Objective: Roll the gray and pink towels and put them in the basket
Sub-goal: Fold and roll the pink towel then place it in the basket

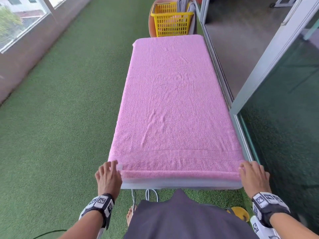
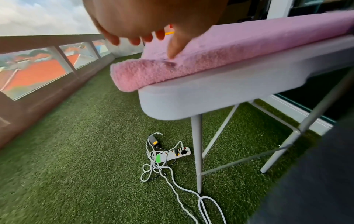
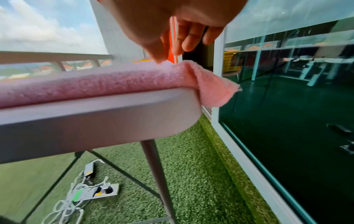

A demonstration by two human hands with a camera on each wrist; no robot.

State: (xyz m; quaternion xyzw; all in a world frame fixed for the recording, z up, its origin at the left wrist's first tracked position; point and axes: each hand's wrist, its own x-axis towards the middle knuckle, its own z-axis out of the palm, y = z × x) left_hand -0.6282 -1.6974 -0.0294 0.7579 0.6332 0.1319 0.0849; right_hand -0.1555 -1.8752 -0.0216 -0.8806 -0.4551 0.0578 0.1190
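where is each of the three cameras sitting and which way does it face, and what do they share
Head: worn on the head, looking forward and down along the pink towel on the table toward the yellow basket; shows both forearms, left hand and right hand.
Left wrist: under the left hand, facing the towel's near left corner and the power strip on the grass.
Right wrist: under the right hand, facing the near right corner and a glass door.
Shared: all show the towel's started roll on the table.

A: Wrists?
B: Black wristbands (image 1: 269,207), one per wrist, each carrying white blocks printed with black square-code markers.
A: Clothing?
B: Dark grey garment (image 1: 186,219); bare forearms, one bare foot (image 1: 129,217).
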